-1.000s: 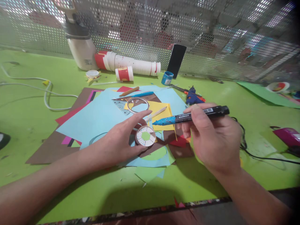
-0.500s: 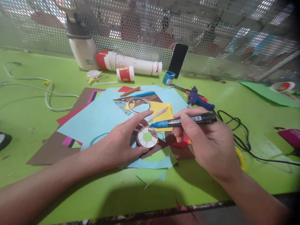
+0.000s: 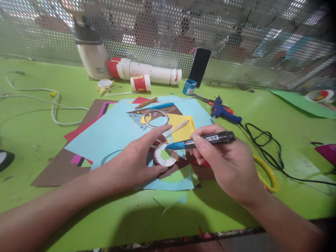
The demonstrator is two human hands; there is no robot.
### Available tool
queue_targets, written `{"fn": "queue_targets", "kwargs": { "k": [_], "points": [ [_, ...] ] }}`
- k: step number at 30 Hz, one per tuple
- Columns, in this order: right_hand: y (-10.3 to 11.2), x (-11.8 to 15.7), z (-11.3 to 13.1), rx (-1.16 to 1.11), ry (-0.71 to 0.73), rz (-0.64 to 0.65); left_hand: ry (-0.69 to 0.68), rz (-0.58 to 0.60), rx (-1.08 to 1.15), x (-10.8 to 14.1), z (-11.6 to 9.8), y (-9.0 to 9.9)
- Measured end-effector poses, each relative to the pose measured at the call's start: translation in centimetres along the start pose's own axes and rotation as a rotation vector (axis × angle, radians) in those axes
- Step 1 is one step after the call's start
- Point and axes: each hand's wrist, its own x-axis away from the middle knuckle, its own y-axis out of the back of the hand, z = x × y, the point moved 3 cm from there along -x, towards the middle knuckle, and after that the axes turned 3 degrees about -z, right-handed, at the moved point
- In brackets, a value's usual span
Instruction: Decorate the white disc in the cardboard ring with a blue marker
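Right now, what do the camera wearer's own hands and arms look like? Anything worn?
Left hand and right hand are ungloved, with no rings or watch visible. Left forearm and right forearm are bare, no sleeves in view. Fingernail detail is too blurred to tell.

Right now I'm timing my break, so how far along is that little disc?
Looks partly done: the white disc has dots in its left segments. In hand: the left hand holds it, the right hand the blue-tipped marker over its top. Probably left: the lower-right segments, which look undotted.
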Motion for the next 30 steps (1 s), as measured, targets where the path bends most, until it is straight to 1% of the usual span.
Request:
{"fn": "queue_targets", "kwargs": {
  "k": [10,15,21,30],
  "points": [
    [-0.18,0.13,-0.01,-0.001,-0.026,0.010,0.035,0.009,-0.014,0.02,-0.37,0.18],
    [-0.34,0.00,0.00,-0.005,-0.039,0.016,0.013,0.002,-0.021,0.00,-0.17,0.11],
    [-0.47,-0.02,0.16,0.025,-0.016,0.020,-0.006,0.006,-0.010,0.10,-0.14,0.05],
    [-0.54,0.03,0.10,0.062,-0.011,0.026,-0.005,0.011,-0.029,0.09,-0.05,0.08]
  ]
}}
